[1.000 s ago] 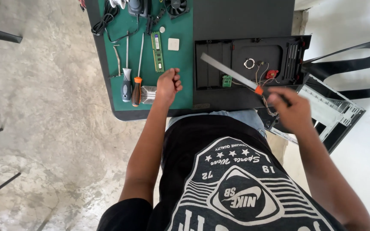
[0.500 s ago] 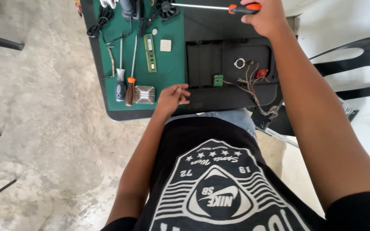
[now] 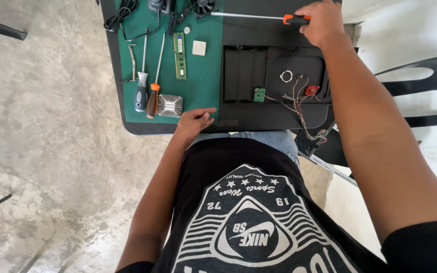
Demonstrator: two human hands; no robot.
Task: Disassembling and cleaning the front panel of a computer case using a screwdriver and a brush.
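1. Right hand (image 3: 322, 23) closed around the orange-and-black handle of a long screwdriver (image 3: 259, 16), held level near the far edge of the surface (image 3: 127, 119), with the thin shaft pointing left over the green mat (image 3: 203, 76). Could swing into the tools at the far end and knock them off (the tip hangs very near them).
2. Left hand (image 3: 195, 120) resting loosely open, holding nothing, at the near edge of the mat, just beside the small metal heat sink (image 3: 170, 105). Could nudge it over the edge, which is close.
3. Loose wires (image 3: 299, 103) trailing from the black panel (image 3: 274, 81) down past the near edge. Could snag on the forearm passing above and tug at the small green board (image 3: 259, 94) or the red part (image 3: 311, 90).
4. Two more screwdrivers (image 3: 146, 96) and a memory stick (image 3: 179, 49) lying loose on the mat. Could roll or slide if bumped.
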